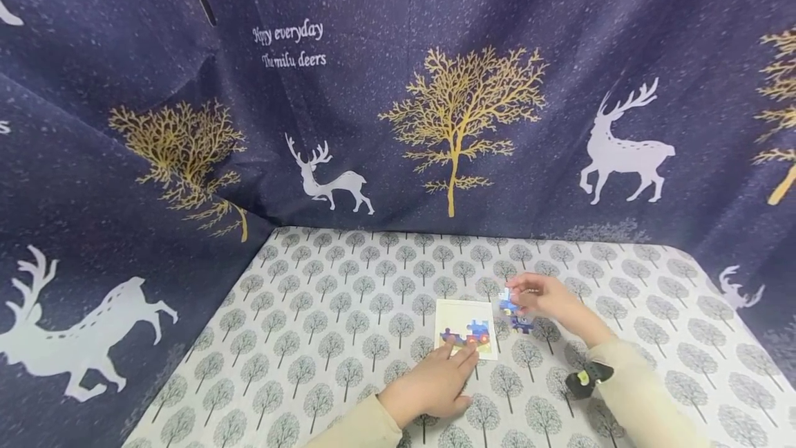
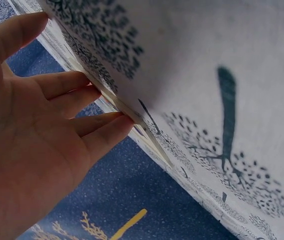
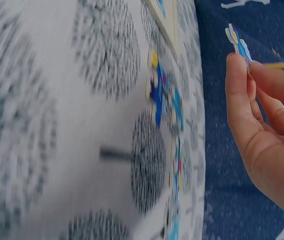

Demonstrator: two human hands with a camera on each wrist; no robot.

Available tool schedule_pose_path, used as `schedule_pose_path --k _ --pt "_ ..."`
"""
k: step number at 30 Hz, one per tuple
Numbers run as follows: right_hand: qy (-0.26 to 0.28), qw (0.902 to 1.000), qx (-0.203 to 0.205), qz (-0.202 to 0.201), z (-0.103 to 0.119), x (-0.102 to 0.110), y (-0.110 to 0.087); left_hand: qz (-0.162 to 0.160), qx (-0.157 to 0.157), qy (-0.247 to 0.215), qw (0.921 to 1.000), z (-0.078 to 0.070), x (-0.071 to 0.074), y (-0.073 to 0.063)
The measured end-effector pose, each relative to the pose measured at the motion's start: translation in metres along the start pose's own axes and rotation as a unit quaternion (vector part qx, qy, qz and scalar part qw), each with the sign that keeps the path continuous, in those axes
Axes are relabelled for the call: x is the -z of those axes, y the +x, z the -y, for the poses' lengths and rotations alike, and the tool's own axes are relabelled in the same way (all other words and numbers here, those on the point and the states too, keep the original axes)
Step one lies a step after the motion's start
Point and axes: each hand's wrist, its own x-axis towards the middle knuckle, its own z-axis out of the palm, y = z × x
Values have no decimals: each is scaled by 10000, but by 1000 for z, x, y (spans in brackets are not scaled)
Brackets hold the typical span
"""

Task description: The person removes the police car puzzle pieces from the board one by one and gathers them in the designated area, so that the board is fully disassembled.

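Observation:
A white-framed jigsaw puzzle board (image 1: 448,310) lies on the table, its lower part filled with blue and red pieces. My left hand (image 1: 435,382) rests on the board's near edge with its fingers extended; in the left wrist view the fingertips touch the board's thin edge (image 2: 154,145). Just right of the board, my right hand (image 1: 547,299) pinches a light-blue and white puzzle piece (image 1: 506,301) between thumb and finger. That puzzle piece (image 3: 239,45) is held above the table in the right wrist view. Loose puzzle pieces (image 1: 522,325) lie below the right hand.
More loose pieces (image 3: 177,165) lie in a row on the tablecloth in the right wrist view, partly overlapping by angle. A tree-print cloth (image 1: 348,310) covers the table. A dark blue deer-print curtain (image 1: 373,88) hangs behind and at the left.

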Motion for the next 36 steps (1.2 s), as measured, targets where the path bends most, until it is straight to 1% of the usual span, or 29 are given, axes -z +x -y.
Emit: schedule_pose_path --k 2,8,14,17,20,26,33,36 --pt "64 10000 -21 -21 -2 7 -6 -5 -2 -21 10000 1 -2 0" --pt "-51 9999 9 -100 -13 25 -21 -20 -22 -2 10000 2 -6 1" --pt "-189 9993 -291 -111 -27 35 -35 10 -24 -89 10000 2 -6 0" --pt "-222 9989 -401 -20 -31 36 -42 22 -6 -107 9999 2 -5 -1" --pt "-218 9987 -464 -11 -33 36 -46 24 3 -135 9999 2 -5 -1" --pt "-199 9984 -520 -111 -35 32 -48 4 -45 -87 10000 2 -6 1" --pt "-523 9973 -446 -276 -39 28 -45 47 -16 -49 10000 2 -7 1" --pt "-746 9951 -521 -383 -38 27 -44 54 0 -51 10000 2 -5 1"
